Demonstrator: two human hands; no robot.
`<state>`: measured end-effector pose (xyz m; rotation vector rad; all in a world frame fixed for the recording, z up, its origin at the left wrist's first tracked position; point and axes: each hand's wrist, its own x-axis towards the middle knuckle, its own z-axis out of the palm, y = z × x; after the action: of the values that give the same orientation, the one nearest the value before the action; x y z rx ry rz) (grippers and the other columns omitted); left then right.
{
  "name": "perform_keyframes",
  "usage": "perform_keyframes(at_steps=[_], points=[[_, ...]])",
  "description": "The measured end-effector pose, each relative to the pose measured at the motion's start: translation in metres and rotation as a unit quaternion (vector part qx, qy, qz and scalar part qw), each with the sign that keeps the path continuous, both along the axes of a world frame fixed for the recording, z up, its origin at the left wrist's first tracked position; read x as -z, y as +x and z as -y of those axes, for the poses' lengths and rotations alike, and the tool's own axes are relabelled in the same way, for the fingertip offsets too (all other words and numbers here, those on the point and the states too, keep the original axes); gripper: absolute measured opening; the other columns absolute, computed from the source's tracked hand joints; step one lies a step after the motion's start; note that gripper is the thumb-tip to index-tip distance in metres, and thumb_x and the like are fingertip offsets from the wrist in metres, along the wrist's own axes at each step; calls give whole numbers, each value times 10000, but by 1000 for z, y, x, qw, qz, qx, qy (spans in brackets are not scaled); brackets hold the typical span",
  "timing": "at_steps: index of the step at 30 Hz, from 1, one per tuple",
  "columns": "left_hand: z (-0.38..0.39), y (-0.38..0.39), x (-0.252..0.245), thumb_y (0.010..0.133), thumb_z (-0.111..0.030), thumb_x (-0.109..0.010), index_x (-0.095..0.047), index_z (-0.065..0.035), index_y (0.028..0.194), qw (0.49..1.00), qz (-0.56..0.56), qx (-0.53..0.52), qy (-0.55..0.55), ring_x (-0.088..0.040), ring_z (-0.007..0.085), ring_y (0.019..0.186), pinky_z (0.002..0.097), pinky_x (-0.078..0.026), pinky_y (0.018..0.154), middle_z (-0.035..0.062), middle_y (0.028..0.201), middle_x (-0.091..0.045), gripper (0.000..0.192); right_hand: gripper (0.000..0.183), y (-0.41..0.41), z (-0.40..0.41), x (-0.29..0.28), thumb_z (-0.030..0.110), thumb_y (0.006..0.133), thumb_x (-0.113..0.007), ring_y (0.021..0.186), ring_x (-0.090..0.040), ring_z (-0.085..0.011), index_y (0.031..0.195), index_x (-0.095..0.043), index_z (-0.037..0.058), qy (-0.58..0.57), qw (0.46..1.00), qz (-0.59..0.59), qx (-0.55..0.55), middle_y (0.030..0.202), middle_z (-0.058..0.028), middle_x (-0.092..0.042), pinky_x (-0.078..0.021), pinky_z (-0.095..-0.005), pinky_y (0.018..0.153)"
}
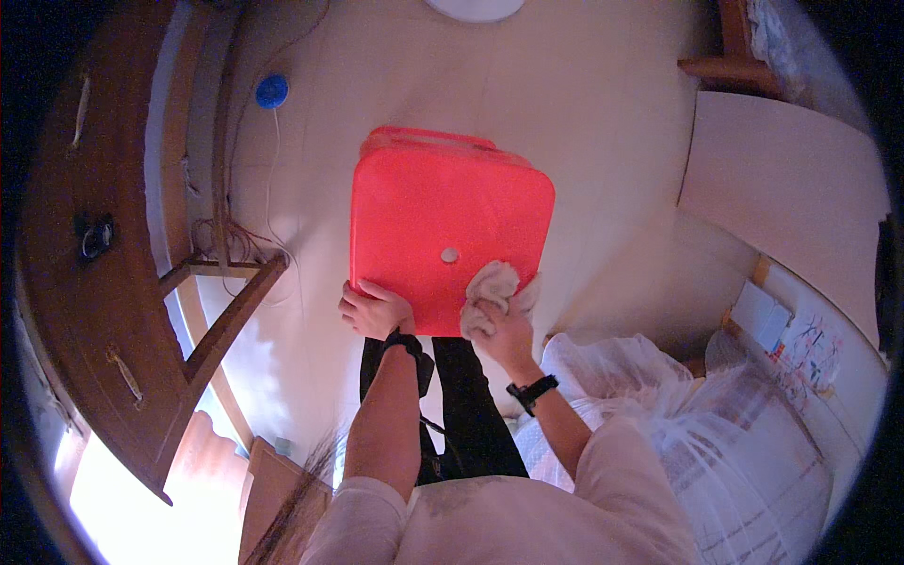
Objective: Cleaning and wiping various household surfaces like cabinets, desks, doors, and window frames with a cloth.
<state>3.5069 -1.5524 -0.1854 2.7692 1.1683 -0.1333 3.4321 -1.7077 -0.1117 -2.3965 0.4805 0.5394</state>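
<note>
A red plastic stool [438, 219] is in front of me, its square seat with rounded corners turned up towards the camera. A small round hole lies in the seat, nearer my side. My left hand [378, 311] grips the seat's near left corner, with the thumb on top and the fingers around the edge. In my right hand [507, 335] is a crumpled pale cloth [493, 286], pressed on the near right corner of the seat. Dark bands circle both wrists. The stool's legs are mostly hidden below the seat.
To the left stands brown wooden furniture [106, 296] with metal handles. A blue round object [272, 92] with a white cord lies on the floor [600, 141]. Sheer white netting [635, 381] drapes close to my right arm. A pale panel [784, 183] is farther right.
</note>
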Motion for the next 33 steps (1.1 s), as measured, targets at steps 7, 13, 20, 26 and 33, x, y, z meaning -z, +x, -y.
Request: perform_keyframes(at_steps=[7,13,20,26,33], points=[[2,1,-2,882,-394,-352,-490,-87,1109,1000,-2,12,6,-469,335,923,471,-412,697,141,1024,-497,406,444,142,74,18,259,683,-620,960,-537,-376,1099,-535,128,-115,972,134,152,1130,-183,-491,-467,-439,787],[1,8,-1,898,-413,-327,-490,-104,1105,1000,7,1,7,-481,353,891,484,-417,713,158,1014,-497,406,451,123,75,25,246,661,-620,984,-523,-381,1082,-546,102,-90,984,108,106,1126,-193,-495,-459,-434,810],[5,5,-4,898,-418,-324,-504,-93,1087,1000,18,8,11,-485,350,881,475,-418,711,156,988,-503,418,388,-7,42,19,263,614,-650,849,-576,-387,979,-586,147,-62,997,42,-4,1119,-214,-505,-502,-443,680],[10,3,-8,879,-385,-356,-497,-113,1113,1000,3,12,2,-479,324,894,451,-402,708,132,998,-502,385,381,56,55,8,262,642,-649,793,-589,-362,987,-553,131,-91,994,57,-25,1041,-167,-543,-504,-427,643],[11,9,-7,900,-405,-328,-507,-88,1083,999,33,23,13,-488,353,874,475,-410,690,155,966,-515,407,406,200,-40,8,269,703,-610,792,-611,-336,1072,-524,124,1,984,106,-143,1018,-178,-565,-513,-444,628]])
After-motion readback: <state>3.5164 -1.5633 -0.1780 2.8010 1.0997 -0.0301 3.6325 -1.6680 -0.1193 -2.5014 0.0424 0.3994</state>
